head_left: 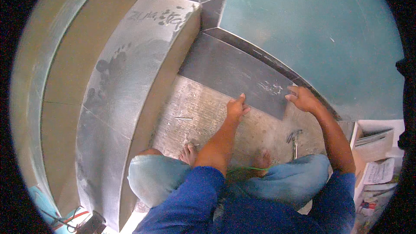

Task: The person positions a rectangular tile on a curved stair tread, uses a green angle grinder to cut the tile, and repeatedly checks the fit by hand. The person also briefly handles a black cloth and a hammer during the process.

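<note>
A large dark grey floor tile [229, 67] lies over the rough concrete, its far side along the foot of the teal wall. White dusty smears mark its right part. My left hand [236, 107] is at the near edge of this tile, its fingertips closed on the rim. At the right end, my right hand [304, 99] has its thumb and fingers bent against the tile's edge near the wall. The undersides of the fingers are hidden, so I cannot tell how far they reach below the tile.
Curved steps with grey treads [112, 82] rise on the left. A thin metal rod [183, 118] lies on the bare concrete [197, 99]. A hammer-like tool [296, 142] rests beside my knee. An open white box [375, 136] with tools stands at the right, by the teal wall [303, 26].
</note>
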